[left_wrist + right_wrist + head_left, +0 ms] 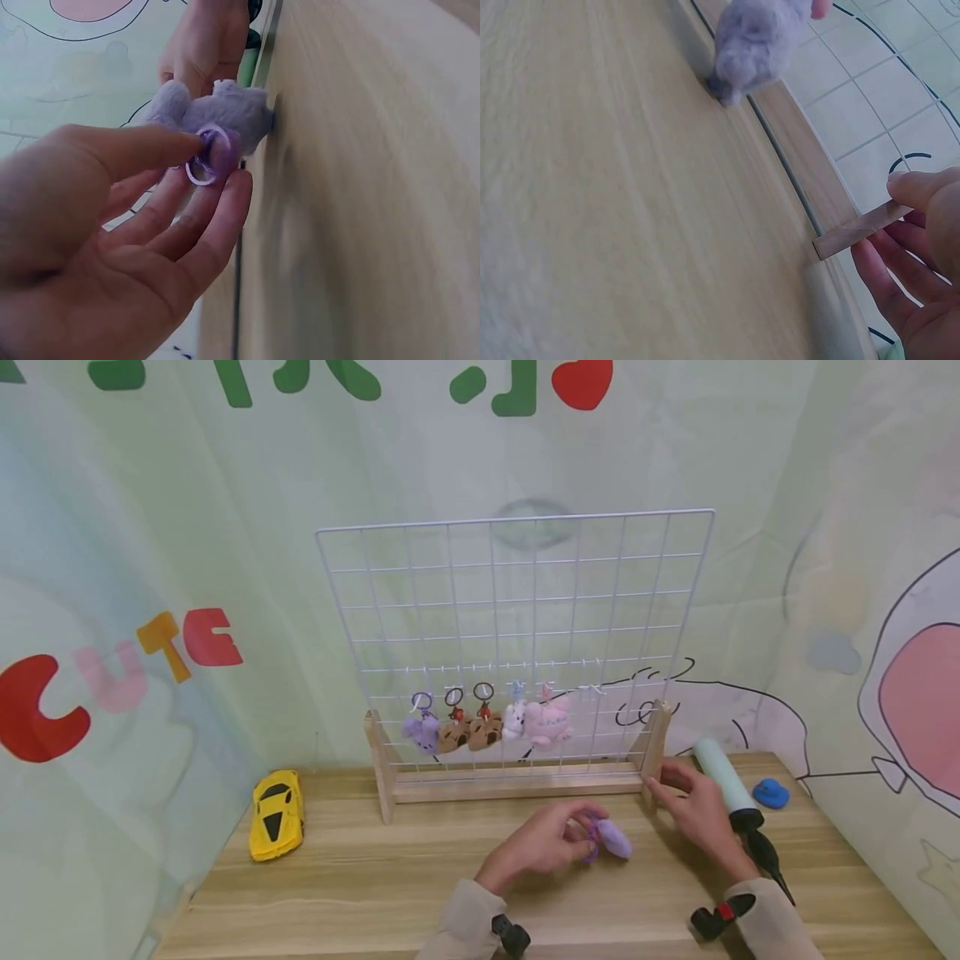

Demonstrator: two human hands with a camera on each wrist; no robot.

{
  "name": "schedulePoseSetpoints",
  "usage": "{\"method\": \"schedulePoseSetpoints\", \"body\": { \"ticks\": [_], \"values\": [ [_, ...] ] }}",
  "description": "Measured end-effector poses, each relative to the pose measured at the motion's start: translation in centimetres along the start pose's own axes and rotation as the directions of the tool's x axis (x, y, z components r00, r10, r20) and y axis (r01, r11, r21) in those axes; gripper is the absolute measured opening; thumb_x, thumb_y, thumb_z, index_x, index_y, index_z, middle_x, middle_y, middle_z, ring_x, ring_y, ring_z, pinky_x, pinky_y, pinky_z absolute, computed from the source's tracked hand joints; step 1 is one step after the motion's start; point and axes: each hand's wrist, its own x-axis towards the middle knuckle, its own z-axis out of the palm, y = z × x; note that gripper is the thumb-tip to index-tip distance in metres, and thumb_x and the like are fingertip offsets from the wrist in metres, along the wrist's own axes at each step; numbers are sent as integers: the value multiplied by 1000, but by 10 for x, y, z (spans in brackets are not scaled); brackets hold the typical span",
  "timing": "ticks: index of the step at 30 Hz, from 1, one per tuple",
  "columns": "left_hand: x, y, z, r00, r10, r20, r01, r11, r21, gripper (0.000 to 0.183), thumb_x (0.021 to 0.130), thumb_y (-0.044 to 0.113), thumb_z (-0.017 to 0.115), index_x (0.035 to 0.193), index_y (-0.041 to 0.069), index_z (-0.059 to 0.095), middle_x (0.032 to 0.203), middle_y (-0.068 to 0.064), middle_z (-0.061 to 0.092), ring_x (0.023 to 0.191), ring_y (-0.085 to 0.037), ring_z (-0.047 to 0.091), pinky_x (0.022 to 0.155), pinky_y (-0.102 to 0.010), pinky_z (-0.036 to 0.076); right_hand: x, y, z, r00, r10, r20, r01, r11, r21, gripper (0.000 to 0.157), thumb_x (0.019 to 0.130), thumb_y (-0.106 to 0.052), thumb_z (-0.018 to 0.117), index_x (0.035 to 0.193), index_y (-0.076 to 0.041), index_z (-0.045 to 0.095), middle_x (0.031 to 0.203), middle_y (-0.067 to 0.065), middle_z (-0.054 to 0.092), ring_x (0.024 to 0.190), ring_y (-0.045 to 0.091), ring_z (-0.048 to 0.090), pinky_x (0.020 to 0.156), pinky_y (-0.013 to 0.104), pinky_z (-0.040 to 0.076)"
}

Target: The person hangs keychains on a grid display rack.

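Observation:
My left hand (536, 842) pinches the purple ring (196, 181) of a fluffy purple plush keychain (615, 839), low over the table in front of the rack. Its plush body (225, 111) hangs beyond my fingertips in the left wrist view. With thumb and fingers on either side, my right hand (696, 806) grips the rack's right wooden foot (859, 229). The white wire grid rack (517, 518) stands upright in its wooden base (517, 787). On its hooks hang a purple plush keychain (422, 733), two brown ones (486, 732), a white one (513, 720) and a pink one (548, 722).
A yellow toy car (276, 815) sits at the left of the wooden table (352, 877). To the right of my right hand lie a pale green cylinder with a black end (723, 777) and a blue rubber duck (771, 792). A printed cloth (225, 485) hangs behind the rack.

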Motion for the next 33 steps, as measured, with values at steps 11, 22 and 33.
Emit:
{"method": "schedulePoseSetpoints", "body": {
  "ticks": [11,22,33],
  "values": [
    [-6,1,-13,973,-42,-227,121,930,347,32,89,-6,82,120,-4,73,102,-12,77,92,-19,74,80,-23,61,0,2,0,1000,2,1,-2,1000,-15,36,102,-22,79,130,0,71,124,26,78,115,43,76,88,47,67],
    [-6,-20,-18,914,-21,-404,195,898,393,7,93,2,80,87,4,81,88,-6,70,90,-18,61,79,-31,54,-1,1,0,1000,7,3,-8,1000,1,38,102,-23,79,131,-1,71,125,26,78,116,43,76,89,48,66],
    [-8,1,-22,930,-19,-367,114,964,240,8,105,3,68,105,11,67,101,-7,77,80,-13,70,65,-21,54,-1,1,1,1000,7,3,-7,1000,-4,38,102,-23,78,131,0,70,126,27,77,116,45,75,89,49,66]
  ]
}}
